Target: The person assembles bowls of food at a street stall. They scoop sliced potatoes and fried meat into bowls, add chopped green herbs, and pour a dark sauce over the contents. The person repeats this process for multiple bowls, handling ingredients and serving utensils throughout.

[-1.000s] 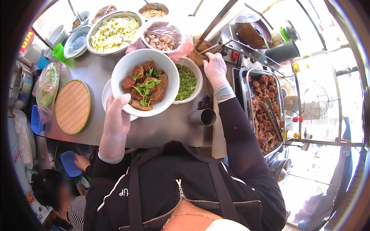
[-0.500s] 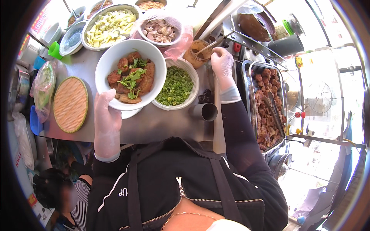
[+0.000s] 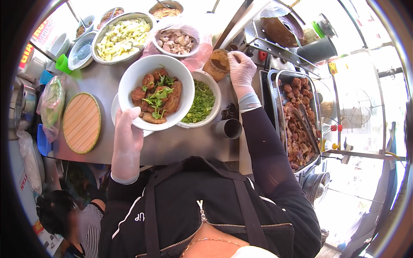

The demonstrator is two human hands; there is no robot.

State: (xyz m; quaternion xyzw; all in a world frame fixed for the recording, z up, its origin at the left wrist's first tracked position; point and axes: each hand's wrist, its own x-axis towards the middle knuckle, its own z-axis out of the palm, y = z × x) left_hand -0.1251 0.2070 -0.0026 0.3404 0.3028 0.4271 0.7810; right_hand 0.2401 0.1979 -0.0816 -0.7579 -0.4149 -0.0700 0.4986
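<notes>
A white bowl (image 3: 183, 77) with browned pieces of meat (image 3: 148, 95) and green herb leaves on top is in my gloved left hand (image 3: 127, 137). The thumb of that hand lies over the bowl's near rim, with the fingers beneath. My gloved right hand (image 3: 242, 71) is closed at the right rim of a jar of brown sauce (image 3: 215, 66). Its fingertips hide whatever is between them. Chopped green herbs (image 3: 202, 96) fill a white basket (image 3: 217, 88), partly behind the bowl. A white plate (image 3: 115, 107) shows under the bowl's left side.
Bowls of sliced yellow-green pieces (image 3: 124, 38) and pale pinkish slices (image 3: 175, 43) stand behind. A woven round mat (image 3: 81, 124) is at left. A dark cup (image 3: 232, 128) lies near the table edge. Right is a wire basket of meat (image 3: 297, 120) with tongs (image 3: 307, 129). A person (image 3: 73, 219) is lower left.
My right hand has moved left and closed at the jar's rim, where a light handle stuck out before. The bowl in my left hand has shifted slightly right and nearer me.
</notes>
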